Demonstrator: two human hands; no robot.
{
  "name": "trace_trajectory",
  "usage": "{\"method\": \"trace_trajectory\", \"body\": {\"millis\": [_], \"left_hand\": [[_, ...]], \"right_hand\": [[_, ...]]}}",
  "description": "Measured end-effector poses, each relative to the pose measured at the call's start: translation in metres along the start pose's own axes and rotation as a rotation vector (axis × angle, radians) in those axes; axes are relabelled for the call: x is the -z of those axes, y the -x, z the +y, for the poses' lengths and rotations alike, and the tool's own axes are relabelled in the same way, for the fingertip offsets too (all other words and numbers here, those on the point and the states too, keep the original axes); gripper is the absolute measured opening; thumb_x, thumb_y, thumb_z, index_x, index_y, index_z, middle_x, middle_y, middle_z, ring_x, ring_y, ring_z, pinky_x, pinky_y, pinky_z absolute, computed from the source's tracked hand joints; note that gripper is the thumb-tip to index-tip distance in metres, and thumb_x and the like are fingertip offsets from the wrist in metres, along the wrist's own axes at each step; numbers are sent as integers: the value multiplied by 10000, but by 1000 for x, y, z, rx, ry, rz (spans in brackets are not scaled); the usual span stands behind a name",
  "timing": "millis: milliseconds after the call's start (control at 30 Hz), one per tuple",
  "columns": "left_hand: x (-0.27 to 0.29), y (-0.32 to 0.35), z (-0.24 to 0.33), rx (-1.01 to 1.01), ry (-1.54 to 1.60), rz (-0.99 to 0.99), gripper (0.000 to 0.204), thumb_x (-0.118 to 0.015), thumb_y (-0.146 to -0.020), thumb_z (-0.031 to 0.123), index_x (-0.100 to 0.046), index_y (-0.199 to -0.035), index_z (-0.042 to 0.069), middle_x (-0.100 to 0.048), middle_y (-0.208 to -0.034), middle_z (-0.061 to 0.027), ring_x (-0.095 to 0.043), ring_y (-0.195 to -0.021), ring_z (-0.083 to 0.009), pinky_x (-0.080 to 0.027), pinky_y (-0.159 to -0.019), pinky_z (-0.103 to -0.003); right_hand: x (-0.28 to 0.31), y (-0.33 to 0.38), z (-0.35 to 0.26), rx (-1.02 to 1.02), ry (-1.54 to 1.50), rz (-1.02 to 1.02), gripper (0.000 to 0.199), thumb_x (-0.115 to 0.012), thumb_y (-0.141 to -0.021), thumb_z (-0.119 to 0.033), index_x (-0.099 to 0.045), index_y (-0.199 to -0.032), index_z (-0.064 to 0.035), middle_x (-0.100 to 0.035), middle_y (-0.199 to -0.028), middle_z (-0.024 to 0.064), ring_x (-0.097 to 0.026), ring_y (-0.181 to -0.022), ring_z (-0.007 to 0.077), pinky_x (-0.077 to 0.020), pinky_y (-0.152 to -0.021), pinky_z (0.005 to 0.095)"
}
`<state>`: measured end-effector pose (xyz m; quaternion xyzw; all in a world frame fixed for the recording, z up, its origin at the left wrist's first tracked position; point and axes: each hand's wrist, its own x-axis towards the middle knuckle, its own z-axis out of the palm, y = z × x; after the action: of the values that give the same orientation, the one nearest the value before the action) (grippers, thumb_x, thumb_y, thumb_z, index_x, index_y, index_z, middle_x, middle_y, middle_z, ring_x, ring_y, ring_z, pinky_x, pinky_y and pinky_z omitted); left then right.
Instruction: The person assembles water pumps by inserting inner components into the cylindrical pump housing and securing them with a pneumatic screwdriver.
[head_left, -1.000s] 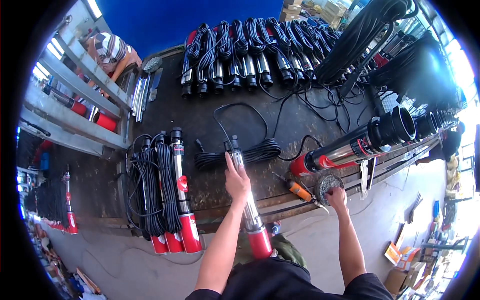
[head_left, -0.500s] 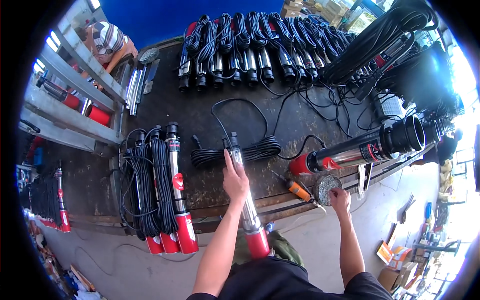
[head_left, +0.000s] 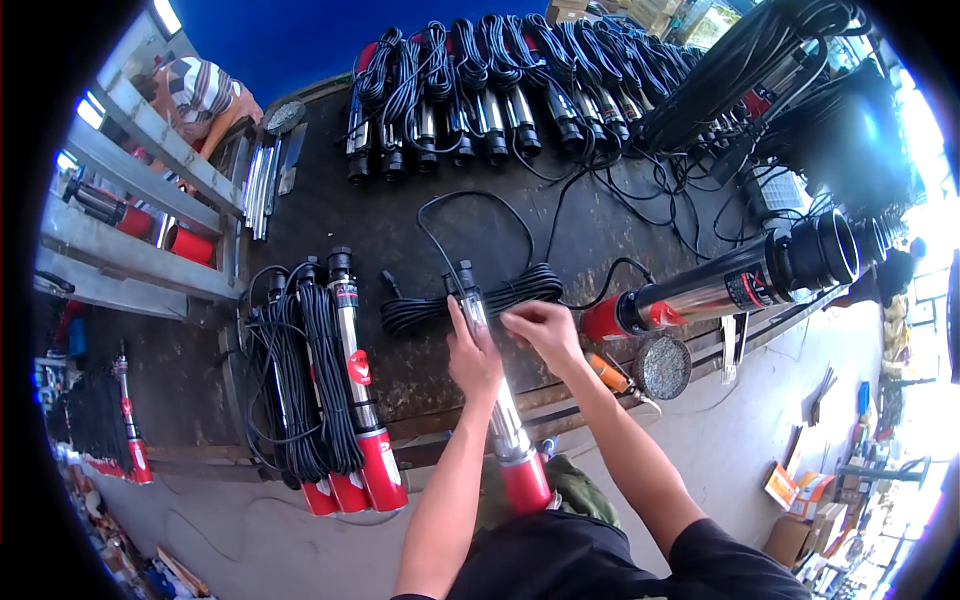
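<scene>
A slim steel submersible pump (head_left: 510, 430) with a red end leans across the bench edge, the red end against my body. My left hand (head_left: 474, 362) is closed around its upper part, index finger stretched along the tube. Just right of the pump's upper part is my right hand (head_left: 546, 334), its fingers pinched together; anything between them is too small to make out. A coil of black cable (head_left: 412, 316) lies behind the pump's top, and a loop of it runs to the top. Near my right forearm sit a round dish of small metal parts (head_left: 663, 367) and an orange driver tool (head_left: 607, 373), partly hidden.
Three red-ended pumps with coiled cables (head_left: 322, 380) stand at the left bench edge. A larger pump (head_left: 710, 295) lies to the right. Rows of pumps (head_left: 490, 125) line the back. A metal frame (head_left: 145, 250) rises at the left, with another person (head_left: 205, 100) beyond it.
My right hand has moved from the dish of small parts leftward and up to the pump's upper part. The left hand keeps its hold on the pump. The view has shifted slightly.
</scene>
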<state>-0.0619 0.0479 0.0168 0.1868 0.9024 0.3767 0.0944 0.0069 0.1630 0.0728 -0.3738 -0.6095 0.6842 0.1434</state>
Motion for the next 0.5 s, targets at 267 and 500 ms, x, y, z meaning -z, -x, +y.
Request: {"method": "trace_trajectory", "body": {"millis": [267,500], "left_hand": [[0,1,-2,-12,32,-4,597,-409,-1058,416,-276,-1582,162,-654,-1049,-200,-687,-872,-330,-580,-722,-411],[-1,-1,1,-17,22,1,583,-417,-1051,390,-288,-1578,176,-653,-1055,-214,-692,-885,-358,-578,-733,-445]], "right_hand": [[-30,-52,12,371,398,-13,221,-775,-816,-119,-749,-999,1,-703,-797,81,-656,-685,119,-535,-655,260],[-39,-34,29,146,222,234,421,-766,-871,-315,-673,-1063,48,-706,-839,80,-647,-690,159,-537,-667,298]]}}
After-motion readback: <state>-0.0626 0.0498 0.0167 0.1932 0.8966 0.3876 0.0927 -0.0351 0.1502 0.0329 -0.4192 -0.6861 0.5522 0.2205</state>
